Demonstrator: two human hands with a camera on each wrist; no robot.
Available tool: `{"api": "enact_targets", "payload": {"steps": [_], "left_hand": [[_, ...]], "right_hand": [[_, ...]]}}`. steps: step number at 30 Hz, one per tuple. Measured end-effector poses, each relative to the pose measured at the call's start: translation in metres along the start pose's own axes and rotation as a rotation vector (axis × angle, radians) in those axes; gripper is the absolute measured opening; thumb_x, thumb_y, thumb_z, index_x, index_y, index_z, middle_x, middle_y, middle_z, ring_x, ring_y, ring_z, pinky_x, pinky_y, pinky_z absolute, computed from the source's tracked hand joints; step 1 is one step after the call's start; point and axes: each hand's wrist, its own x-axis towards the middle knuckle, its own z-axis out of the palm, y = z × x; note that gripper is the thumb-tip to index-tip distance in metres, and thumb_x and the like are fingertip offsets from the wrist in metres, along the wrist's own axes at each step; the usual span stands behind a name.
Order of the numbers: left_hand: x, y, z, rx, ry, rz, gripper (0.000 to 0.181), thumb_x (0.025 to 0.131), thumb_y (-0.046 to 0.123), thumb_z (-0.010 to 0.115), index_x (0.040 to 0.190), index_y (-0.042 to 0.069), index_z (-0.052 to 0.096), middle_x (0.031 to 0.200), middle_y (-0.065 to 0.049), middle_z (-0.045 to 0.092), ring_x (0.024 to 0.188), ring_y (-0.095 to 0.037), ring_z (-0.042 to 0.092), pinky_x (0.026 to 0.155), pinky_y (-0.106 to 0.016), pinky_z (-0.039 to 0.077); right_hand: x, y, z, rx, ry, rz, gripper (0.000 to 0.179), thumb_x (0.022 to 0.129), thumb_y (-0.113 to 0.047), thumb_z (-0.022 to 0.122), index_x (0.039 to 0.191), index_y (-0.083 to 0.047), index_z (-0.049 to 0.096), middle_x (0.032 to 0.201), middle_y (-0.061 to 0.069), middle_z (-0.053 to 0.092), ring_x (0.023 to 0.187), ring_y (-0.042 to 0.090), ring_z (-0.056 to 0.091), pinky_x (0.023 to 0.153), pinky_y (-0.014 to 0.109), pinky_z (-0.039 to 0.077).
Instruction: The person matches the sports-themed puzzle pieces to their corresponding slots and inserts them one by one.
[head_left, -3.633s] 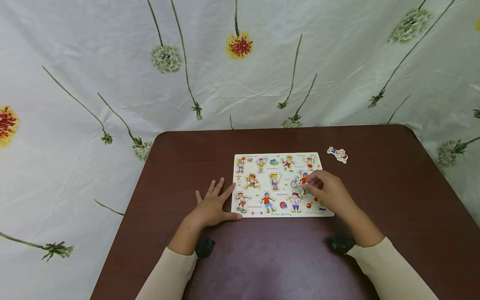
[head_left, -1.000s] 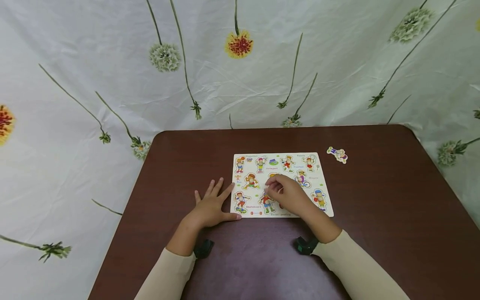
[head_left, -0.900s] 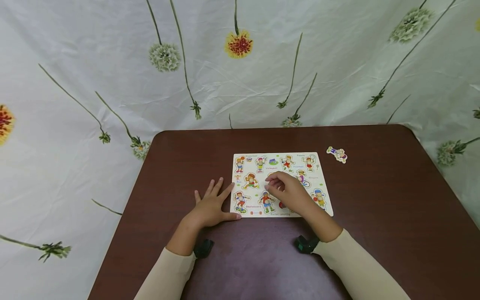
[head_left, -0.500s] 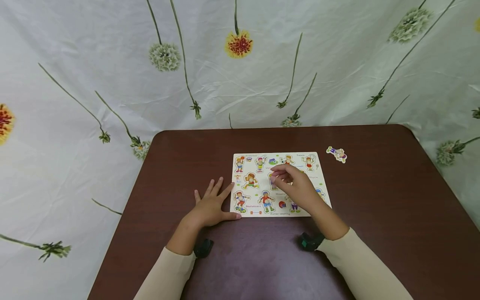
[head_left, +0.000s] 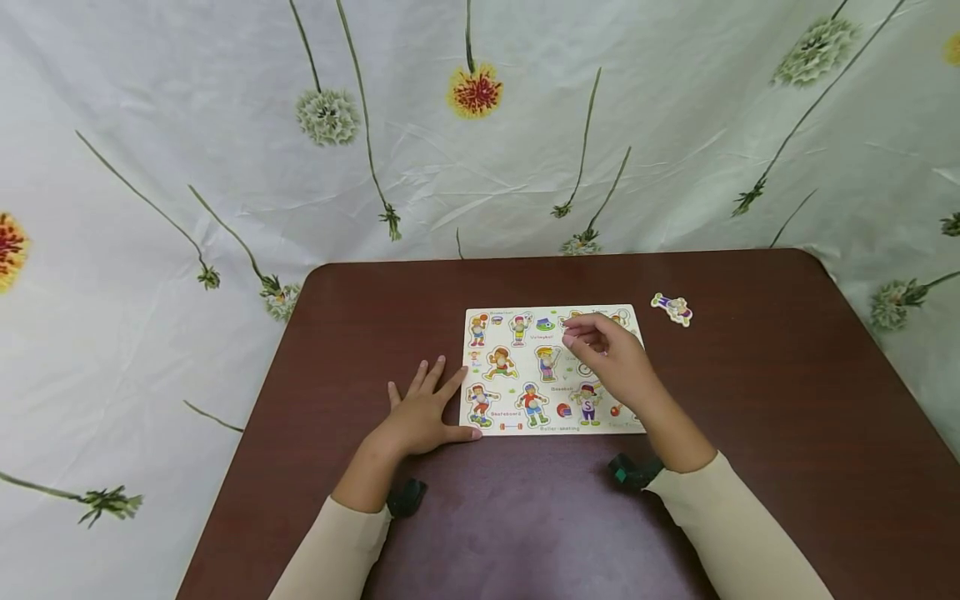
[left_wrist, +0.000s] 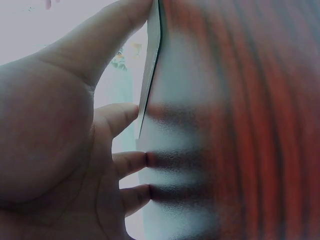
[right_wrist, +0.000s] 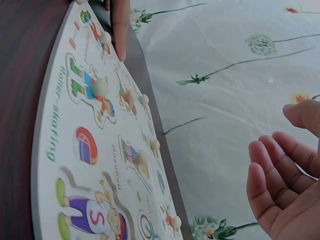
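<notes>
A white wooden puzzle board with sports figures lies on the table in the head view. My left hand is spread flat beside it. Thumb and index finger touch the board's left edge, and the other fingertips rest on the table, as the left wrist view shows. Over the board's upper right part hovers my right hand, fingers loosely bent, hiding some figures. The right wrist view shows that hand holding nothing. Several pieces there carry round knobs; the baseball figure shows none. A loose figure piece lies beyond the board's upper right corner.
The dark brown table has rounded far corners. Behind it hangs a pale cloth printed with dandelions. Dark wrist cameras sit under both wrists.
My right hand has left the bicycle figure, passed over the golf figure at the middle, and moved up and right. Left hand and loose piece stay put.
</notes>
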Motion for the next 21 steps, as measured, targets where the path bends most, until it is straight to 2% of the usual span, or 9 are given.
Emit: {"api": "enact_targets", "payload": {"steps": [5,12,16,21], "left_hand": [[0.0,0.0,0.0,0.0,-0.001,0.001,0.105,0.079,0.066,0.075,0.162,0.034,0.02,0.172,-0.01,0.003,0.159,-0.037,-0.005,0.113,-0.08,-0.007],[-0.001,-0.001,-0.001,0.001,0.002,0.002,0.105,0.079,0.067,0.075,0.162,0.035,0.02,0.172,-0.01,0.003,0.159,-0.037,-0.004,0.113,-0.08,-0.007],[-0.001,-0.002,-0.001,-0.001,0.001,0.003,0.105,0.079,0.067,0.074,0.162,0.034,0.02,0.172,-0.01,0.002,0.159,-0.037,-0.005,0.113,-0.08,-0.007],[-0.002,-0.001,-0.002,-0.015,0.001,0.005,0.105,0.079,0.066,0.075,0.162,0.034,0.021,0.172,-0.01,0.003,0.159,-0.037,-0.005,0.113,-0.08,-0.007]], "right_hand": [[0.003,0.004,-0.013,0.021,0.043,0.005,0.031,0.1,-0.026,0.066,0.124,-0.008,0.066,0.11,0.009,0.068,0.093,0.01,0.063,0.078,0.017,0.051],[0.008,0.013,-0.033,0.028,0.127,0.018,0.034,0.101,-0.029,0.064,0.126,-0.005,0.065,0.107,0.008,0.064,0.091,0.002,0.061,0.079,0.011,0.048],[0.01,0.021,-0.046,0.018,0.177,0.042,0.037,0.101,-0.032,0.063,0.128,-0.005,0.065,0.104,-0.001,0.062,0.09,-0.001,0.061,0.078,0.01,0.048],[0.011,0.033,-0.06,0.006,0.256,0.11,0.041,0.1,-0.037,0.063,0.129,-0.007,0.065,0.099,-0.014,0.061,0.089,0.001,0.062,0.076,0.015,0.051]]}}
